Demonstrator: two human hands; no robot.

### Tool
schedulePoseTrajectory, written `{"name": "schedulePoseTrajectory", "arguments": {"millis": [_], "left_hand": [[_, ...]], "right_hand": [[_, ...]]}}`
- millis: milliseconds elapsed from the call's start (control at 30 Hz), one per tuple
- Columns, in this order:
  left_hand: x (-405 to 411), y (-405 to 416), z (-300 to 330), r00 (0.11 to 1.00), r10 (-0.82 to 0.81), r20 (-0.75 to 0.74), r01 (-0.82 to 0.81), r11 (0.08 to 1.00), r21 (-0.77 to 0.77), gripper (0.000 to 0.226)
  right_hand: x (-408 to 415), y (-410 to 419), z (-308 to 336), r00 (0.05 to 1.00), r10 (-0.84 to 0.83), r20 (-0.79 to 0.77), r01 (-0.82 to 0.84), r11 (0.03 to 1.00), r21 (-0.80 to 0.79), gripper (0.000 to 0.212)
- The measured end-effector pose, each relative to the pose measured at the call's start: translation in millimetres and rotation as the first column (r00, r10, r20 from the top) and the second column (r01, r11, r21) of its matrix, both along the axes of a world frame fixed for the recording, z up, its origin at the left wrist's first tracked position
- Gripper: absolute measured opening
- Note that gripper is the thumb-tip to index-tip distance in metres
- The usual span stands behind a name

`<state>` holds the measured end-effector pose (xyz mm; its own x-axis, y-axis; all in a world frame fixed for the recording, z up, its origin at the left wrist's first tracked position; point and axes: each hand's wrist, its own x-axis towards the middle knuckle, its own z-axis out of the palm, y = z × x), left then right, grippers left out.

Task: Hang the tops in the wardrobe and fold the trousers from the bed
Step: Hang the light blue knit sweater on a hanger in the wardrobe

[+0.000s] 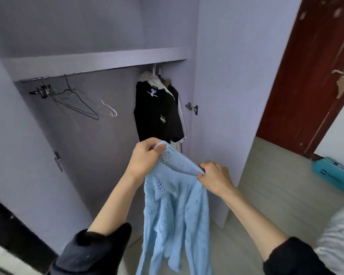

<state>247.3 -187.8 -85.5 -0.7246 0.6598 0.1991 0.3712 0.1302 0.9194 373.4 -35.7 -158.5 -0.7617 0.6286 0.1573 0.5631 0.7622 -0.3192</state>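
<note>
Hanging between both hands (pixel 179 167), blue knit top (pixel 177 211).

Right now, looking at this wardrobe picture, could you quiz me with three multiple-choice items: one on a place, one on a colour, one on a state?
1. Where in the wardrobe does the black top hang?
A. at the right end
B. at the left end
C. on the shelf

2. What colour is the knitted top being held?
A. red
B. light blue
C. green

3. What are the hands doing?
A. both hang idle
B. one holds a hanger
C. both grip the knitted top

Answers: 1 A, it hangs beside the right wall; 2 B, the knit is pale blue; 3 C, the left hand and right hand pinch its upper edge.
</note>
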Motion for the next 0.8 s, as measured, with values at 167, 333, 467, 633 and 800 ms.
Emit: {"name": "schedulePoseTrajectory", "arguments": {"millis": [167, 333, 467, 633, 800], "left_hand": [[-47, 25, 4, 0.996, 0.005, -0.093, -0.01, 0.999, -0.046, 0.027], [-110, 41, 3, 0.996, 0.011, -0.084, -0.025, 0.985, -0.172, 0.021], [-167, 46, -9, 0.997, -0.08, 0.022, 0.083, 0.95, -0.301, 0.006], [-232, 71, -38, 0.99, 0.098, -0.101, -0.13, 0.911, -0.392, 0.005], [-289, 88, -52, 0.93, 0.315, -0.188, -0.363, 0.869, -0.338, 0.007]], "right_hand": [[-34, 54, -3, 0.997, -0.073, 0.015, 0.072, 0.997, 0.025, 0.017], [-72, 117, 4, 0.983, -0.149, 0.103, 0.143, 0.988, 0.064, 0.015], [-120, 154, 17, 0.993, -0.117, 0.026, 0.114, 0.989, 0.092, 0.035], [-201, 193, 22, 0.984, -0.091, -0.156, 0.085, 0.995, -0.047, 0.022], [-270, 215, 9, 0.985, -0.04, -0.166, 0.021, 0.993, -0.117, 0.023]]}}
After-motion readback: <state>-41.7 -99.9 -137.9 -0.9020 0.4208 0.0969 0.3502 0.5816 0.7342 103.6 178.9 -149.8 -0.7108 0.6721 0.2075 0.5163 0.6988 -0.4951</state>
